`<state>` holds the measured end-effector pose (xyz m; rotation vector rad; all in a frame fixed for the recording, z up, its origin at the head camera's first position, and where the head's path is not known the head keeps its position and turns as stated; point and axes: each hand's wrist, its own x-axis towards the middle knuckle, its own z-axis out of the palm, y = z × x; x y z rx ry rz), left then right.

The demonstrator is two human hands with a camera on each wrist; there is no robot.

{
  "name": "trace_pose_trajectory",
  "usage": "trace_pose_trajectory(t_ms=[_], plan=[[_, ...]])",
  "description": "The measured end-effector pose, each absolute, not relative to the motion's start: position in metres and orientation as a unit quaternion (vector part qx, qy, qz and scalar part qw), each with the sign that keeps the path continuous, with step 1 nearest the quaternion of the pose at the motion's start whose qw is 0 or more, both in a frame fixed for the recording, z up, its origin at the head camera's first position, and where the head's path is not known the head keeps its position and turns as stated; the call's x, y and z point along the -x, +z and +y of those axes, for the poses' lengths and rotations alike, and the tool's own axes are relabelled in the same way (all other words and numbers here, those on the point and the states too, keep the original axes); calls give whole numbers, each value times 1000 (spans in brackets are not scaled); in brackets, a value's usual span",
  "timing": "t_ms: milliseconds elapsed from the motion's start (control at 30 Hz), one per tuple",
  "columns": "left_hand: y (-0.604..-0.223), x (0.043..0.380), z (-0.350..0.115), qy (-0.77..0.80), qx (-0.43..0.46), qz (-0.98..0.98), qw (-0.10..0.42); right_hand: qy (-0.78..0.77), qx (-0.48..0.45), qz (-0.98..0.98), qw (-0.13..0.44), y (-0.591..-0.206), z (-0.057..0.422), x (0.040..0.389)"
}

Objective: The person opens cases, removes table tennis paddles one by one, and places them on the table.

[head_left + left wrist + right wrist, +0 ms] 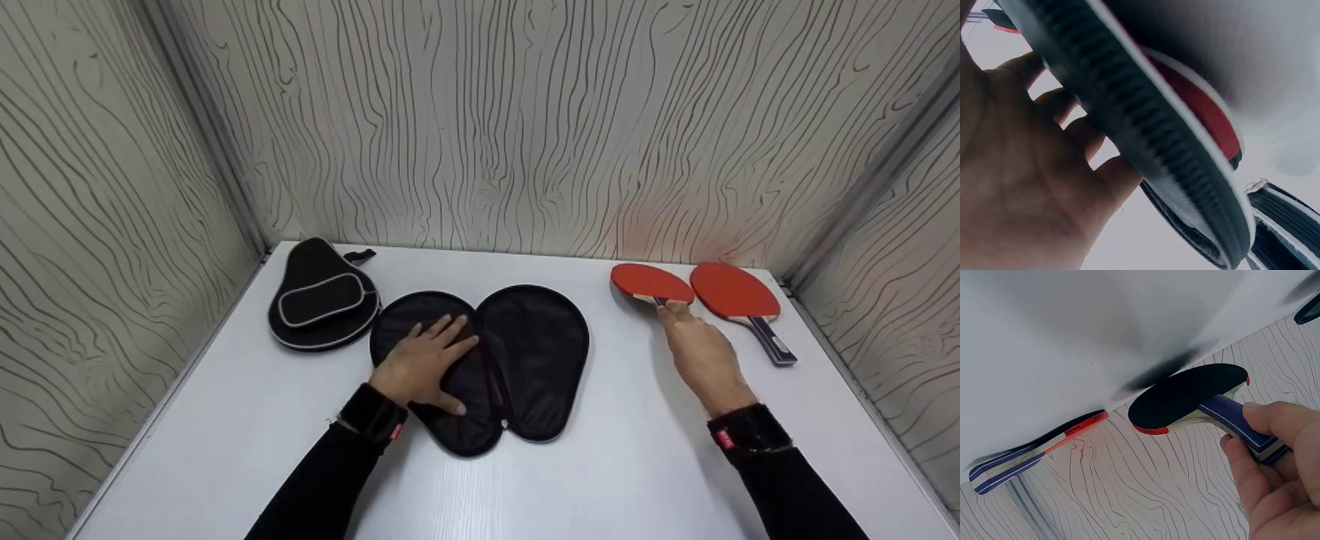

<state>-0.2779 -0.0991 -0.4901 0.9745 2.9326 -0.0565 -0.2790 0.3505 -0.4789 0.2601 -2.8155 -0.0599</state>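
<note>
An unzipped black paddle case [534,360] lies spread on the white table, its two halves side by side. My left hand [427,364] rests on the left half with its fingers spread. In the left wrist view, the zippered edge of a case [1145,129] crosses in front of my palm. On the right, my right hand [701,356] grips a table tennis paddle [651,282] by its handle. Its red face is up, and the right wrist view shows its black underside [1185,396]. Beside it lies a second red paddle [735,290] with a dark blue handle.
At the back left a closed black case [311,262] with a front pocket [321,300] and grey piping lies near the open one. Wood-patterned walls [480,127] enclose the white table [570,487] at the back and sides.
</note>
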Motion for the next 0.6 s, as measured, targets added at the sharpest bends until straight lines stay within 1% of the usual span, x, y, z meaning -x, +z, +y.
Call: trace_pose_trajectory(t_ms=[100, 300, 600], plan=[[-490, 278, -99, -17, -314, 949, 26, -30, -100, -983, 150, -482, 351, 281], [-490, 278, -100, -18, -313, 949, 29, -29, -122, -979, 162, -489, 354, 284], [-490, 278, -99, -23, -315, 949, 28, -15, -114, -983, 145, -492, 359, 288]])
